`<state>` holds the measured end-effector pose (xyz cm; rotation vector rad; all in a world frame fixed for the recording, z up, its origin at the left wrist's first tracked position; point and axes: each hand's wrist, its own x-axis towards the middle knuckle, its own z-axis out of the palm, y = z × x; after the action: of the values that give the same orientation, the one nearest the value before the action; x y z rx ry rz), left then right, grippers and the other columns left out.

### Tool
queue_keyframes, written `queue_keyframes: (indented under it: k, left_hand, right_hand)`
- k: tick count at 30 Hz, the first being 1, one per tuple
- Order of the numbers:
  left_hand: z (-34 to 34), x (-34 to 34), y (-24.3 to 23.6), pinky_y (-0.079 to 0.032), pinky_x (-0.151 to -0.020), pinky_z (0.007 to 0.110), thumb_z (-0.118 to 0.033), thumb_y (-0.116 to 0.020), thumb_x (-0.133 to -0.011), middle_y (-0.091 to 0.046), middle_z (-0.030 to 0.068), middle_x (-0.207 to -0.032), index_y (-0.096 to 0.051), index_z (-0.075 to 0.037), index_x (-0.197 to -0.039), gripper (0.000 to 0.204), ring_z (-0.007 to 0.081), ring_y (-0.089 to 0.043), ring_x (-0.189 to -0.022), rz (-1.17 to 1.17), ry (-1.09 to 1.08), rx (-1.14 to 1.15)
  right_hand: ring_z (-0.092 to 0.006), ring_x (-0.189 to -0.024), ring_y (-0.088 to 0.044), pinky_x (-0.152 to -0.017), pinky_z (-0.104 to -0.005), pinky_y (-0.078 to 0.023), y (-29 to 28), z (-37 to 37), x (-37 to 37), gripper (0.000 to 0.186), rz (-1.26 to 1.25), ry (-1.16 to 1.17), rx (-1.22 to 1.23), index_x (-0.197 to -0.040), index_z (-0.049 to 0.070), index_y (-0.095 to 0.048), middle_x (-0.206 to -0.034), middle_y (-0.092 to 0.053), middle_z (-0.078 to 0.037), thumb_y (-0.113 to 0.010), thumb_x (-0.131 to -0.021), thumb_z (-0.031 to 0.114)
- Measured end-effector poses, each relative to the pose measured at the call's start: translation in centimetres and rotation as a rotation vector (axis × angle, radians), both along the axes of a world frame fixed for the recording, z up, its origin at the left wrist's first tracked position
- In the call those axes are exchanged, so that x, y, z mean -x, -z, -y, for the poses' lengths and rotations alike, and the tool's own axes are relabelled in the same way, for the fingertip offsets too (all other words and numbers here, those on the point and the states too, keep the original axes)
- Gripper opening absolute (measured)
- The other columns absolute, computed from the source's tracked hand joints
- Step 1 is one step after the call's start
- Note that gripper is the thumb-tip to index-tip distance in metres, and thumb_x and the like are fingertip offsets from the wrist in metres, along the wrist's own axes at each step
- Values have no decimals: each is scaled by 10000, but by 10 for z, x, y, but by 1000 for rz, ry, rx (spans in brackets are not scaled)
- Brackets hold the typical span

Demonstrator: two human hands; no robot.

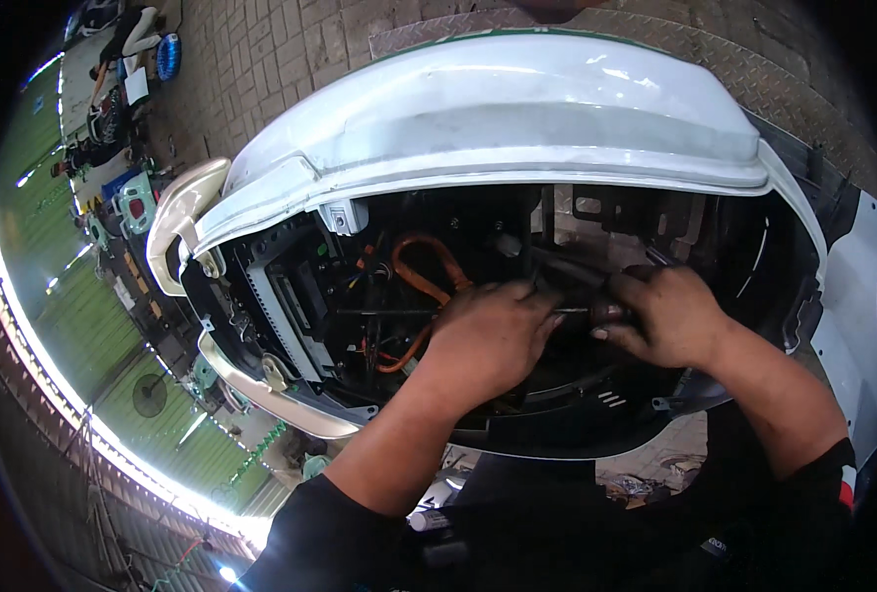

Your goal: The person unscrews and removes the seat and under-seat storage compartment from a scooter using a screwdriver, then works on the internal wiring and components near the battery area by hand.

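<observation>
Both hands reach into the open body of a scooter with a white side panel (517,118). A long thin screwdriver (389,313) lies level across the opening, its tip end toward the left. My right hand (670,314) is closed around its dark reddish handle. My left hand (493,335) is closed about the shaft, fingers curled and partly hidden behind the knuckles. Beside the left hand, a thick orange cable (417,264) loops up and back down into the cavity. What lies beneath both hands is too dark to make out.
A silver-edged module (286,306) sits at the cavity's left end. Cream grab rails (187,212) stick out on the left. A white panel (858,316) stands at the right. Paving bricks and a metal tread plate (794,99) lie beyond; a person (133,39) is at far left.
</observation>
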<state>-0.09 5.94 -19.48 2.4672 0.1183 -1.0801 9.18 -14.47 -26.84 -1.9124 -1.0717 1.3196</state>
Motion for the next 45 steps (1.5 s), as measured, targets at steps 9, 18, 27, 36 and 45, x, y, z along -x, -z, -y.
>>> queue_keyframes:
  k: [9,18,27,36,45]
  left_hand:
    - [1,-10,-6,-518,-695,435,-272,-597,-895,-675,126,-893,-706,-117,-1028,231,326,-651,-825,-93,-3,29]
    - [-2,-4,4,-521,-714,428,-288,-592,-897,-682,125,-907,-701,-106,-1036,253,330,-656,-824,-73,-5,2]
    - [5,5,-2,-482,-829,434,-302,-603,-878,-596,159,-1151,-510,-97,-1341,515,317,-581,-1006,63,134,-85]
    - [9,0,-11,-497,-822,411,-349,-618,-867,-583,197,-1162,-449,-55,-1390,623,321,-575,-990,72,164,-20]
    - [13,-5,-15,-510,-806,400,-361,-624,-862,-606,196,-1099,-407,-25,-1409,678,324,-587,-980,37,145,30]
  right_hand:
    - [-182,-683,-631,-639,-315,-513,29,-3,-19,527,-950,-38,210,-1097,12,-647,-806,-666,-96,-632,-879,492]
    - [-277,-826,-672,-747,-381,-532,26,1,-9,485,-465,-13,-128,-1073,28,-652,-884,-695,-131,-724,-806,426]
    - [-304,-881,-660,-827,-390,-500,33,-17,-8,334,-563,-105,169,-984,63,-678,-904,-686,-159,-701,-726,273]
    - [-298,-892,-654,-828,-400,-506,27,-24,-4,221,-404,-68,166,-899,79,-667,-899,-680,-139,-679,-734,225]
    - [-332,-835,-679,-792,-423,-545,35,-8,40,224,-219,-15,115,-924,84,-680,-877,-691,-156,-681,-737,207]
